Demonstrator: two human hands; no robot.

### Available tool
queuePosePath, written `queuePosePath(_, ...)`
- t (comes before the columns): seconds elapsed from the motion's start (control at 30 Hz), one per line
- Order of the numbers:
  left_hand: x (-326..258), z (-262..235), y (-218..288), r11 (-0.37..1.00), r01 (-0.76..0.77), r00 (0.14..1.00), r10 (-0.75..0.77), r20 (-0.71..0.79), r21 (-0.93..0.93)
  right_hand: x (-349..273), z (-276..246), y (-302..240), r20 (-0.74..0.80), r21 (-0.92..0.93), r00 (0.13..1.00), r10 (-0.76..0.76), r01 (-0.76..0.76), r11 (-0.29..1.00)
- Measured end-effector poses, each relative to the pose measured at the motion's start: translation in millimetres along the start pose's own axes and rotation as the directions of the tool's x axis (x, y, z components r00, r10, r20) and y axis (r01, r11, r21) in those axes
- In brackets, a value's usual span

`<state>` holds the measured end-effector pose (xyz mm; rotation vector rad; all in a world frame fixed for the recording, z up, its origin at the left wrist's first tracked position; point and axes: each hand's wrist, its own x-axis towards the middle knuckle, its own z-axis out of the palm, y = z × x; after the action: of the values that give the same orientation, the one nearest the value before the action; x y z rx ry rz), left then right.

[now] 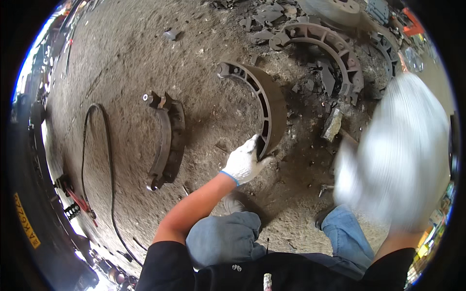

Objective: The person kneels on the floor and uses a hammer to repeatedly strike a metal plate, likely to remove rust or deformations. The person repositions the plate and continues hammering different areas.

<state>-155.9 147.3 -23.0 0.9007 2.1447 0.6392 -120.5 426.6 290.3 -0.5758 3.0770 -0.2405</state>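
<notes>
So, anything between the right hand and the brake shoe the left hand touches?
A pale block lies on the ground between the right hand and the brake shoe; the right hand looks raised higher.

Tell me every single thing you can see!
Brake shoe: one, brown, centre
More brake shoes: three, greyish, one left, two upper right
Drum: one, grey, top right
Shards: many, grey, upper right
Chunk: one, pale grey, right of centre
Cable: one, black, left
Plate: one, yellow, lower left
Clutter: many, mixed, right edge
Ground: one, brown, underneath
Jeans: one pair, blue, bottom
Shirt: one, black, bottom
Left grip: one, white glove, on brake shoe's lower end
Right grip: one, white glove, blurred, right
</notes>
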Motion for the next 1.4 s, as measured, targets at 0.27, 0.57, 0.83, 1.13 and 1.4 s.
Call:
queuePosePath(0.27, 41.9, -48.5, 35.9, 0.911, 0.232, 0.973, -0.215, 0.089, -0.342, -70.0, 183.1, 19.1, 0.304, 0.782, 0.575, 0.76, -0.606, 0.145)
queuePosePath(0.57, 102.4, -34.6, 38.8, 0.775, 0.272, 0.954, -0.295, 0.053, -0.571, -79.7, 278.7, -69.6, 0.39, 0.897, 0.431, 0.814, -0.38, -0.228)
queuePosePath(0.83, 11.1, -66.6, -61.8, 0.222, 0.132, 0.982, -0.162, 0.097, -0.966, -91.8, 276.1, -66.1, 0.354, 0.874, 0.444, 0.823, -0.471, -0.122)
queuePosePath(1.13, -38.4, -46.4, -93.8, 0.383, 0.092, 0.995, 0.003, 0.101, -0.919, 11.2, 318.9, -115.9, 0.428, 0.879, 0.555, 0.714, -0.438, -0.187)
queuePosePath(1.4, -65.5, -43.5, -150.2, 0.971, 0.221, 0.885, -0.238, -0.401, -0.087, 37.3, 330.8, -110.7, 0.584, 0.805, 0.525, 0.619, -0.473, -0.358)
